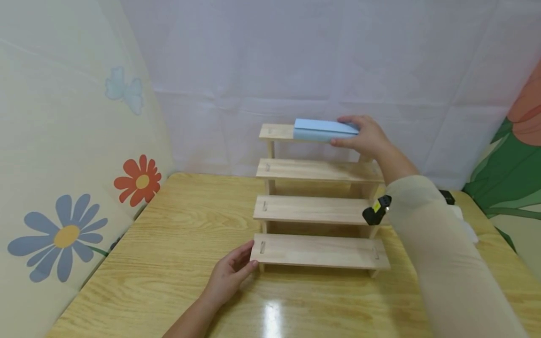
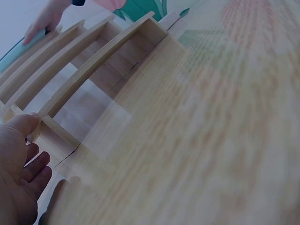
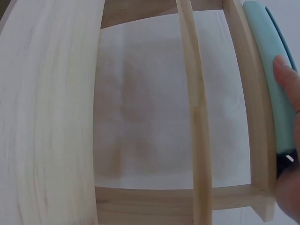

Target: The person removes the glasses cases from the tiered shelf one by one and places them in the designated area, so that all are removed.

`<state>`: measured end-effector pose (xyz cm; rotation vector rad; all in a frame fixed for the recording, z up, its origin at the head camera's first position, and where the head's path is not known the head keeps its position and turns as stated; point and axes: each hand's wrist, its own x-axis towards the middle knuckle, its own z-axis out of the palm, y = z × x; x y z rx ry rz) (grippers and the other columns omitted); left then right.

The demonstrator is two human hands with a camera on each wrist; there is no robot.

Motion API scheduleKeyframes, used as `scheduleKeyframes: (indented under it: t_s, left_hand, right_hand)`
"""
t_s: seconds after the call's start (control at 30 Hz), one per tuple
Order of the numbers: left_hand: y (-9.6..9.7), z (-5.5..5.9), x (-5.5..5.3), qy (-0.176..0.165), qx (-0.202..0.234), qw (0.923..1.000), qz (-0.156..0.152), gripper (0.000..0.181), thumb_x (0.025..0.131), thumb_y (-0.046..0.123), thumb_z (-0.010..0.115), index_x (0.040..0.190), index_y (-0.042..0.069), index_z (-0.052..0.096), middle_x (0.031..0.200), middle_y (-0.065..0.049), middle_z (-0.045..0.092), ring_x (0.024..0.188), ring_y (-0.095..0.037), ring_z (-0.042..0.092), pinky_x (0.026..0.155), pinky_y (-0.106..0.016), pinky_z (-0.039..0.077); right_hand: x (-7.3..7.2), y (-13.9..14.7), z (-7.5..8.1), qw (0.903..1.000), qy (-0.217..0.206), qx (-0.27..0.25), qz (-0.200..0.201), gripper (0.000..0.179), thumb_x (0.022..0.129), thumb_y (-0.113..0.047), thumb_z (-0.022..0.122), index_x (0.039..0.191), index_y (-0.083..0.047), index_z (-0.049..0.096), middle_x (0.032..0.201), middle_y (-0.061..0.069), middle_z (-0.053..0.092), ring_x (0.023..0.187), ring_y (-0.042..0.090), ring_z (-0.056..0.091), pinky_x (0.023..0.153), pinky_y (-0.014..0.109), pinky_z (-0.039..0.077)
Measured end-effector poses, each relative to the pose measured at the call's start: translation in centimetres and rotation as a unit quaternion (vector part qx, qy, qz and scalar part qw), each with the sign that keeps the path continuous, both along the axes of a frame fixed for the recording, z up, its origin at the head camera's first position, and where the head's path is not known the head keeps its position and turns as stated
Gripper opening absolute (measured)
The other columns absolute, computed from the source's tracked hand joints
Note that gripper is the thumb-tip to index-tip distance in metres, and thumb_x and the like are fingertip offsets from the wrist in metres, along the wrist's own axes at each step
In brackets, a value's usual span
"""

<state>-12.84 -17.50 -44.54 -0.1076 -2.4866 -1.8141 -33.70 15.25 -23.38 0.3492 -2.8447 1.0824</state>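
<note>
A wooden step shelf (image 1: 314, 207) with several tiers stands on the table. My right hand (image 1: 367, 136) grips the right end of a long light-blue case (image 1: 314, 129) at the top tier, thumb on its front side and fingers behind. In the right wrist view the case (image 3: 269, 61) looks rounded, with a dark slit along it and a black part by the hand. My left hand (image 1: 230, 272) holds the left end of the lowest tier (image 1: 321, 251). In the left wrist view, the left thumb lies at the tier's corner and the fingers (image 2: 37, 176) curl beneath.
Behind the shelf hangs a white cloth backdrop (image 1: 236, 56). Flower-printed panels (image 1: 55, 141) flank the wood-grain table (image 1: 169, 263). White and black items (image 1: 462, 216) lie at the table's right, partly behind the right sleeve. A small black device (image 1: 376, 211) is at the right wrist.
</note>
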Motion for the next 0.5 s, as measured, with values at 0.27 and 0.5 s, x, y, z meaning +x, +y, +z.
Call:
scheduleKeyframes:
  t_s: [0.27,0.5]
  left_hand:
    - [0.06,0.02,-0.08,-0.004,0.003,1.0000,-0.003,0.049,0.089,0.008,0.071,0.135,0.001,0.056,0.132,-0.018,0.062,0.121,-0.032,0.061,0.100,-0.032,0.052]
    - [0.11,0.13,-0.16,-0.003,0.002,1.0000,-0.005,0.049,0.089,0.007,0.070,0.135,0.000,0.055,0.134,-0.019,0.061,0.123,-0.034,0.060,0.101,-0.034,0.051]
  right_hand:
    - [0.50,-0.04,-0.23,0.9998,0.004,-0.007,-0.017,0.075,0.081,-0.044,0.079,0.145,-0.021,0.048,0.152,0.014,0.039,0.132,0.035,0.040,0.113,0.054,0.034]
    - [0.67,0.38,-0.14,0.9995,0.022,-0.016,-0.017,0.073,0.080,-0.041,0.080,0.143,-0.019,0.051,0.149,0.016,0.041,0.131,0.035,0.040,0.112,0.053,0.034]
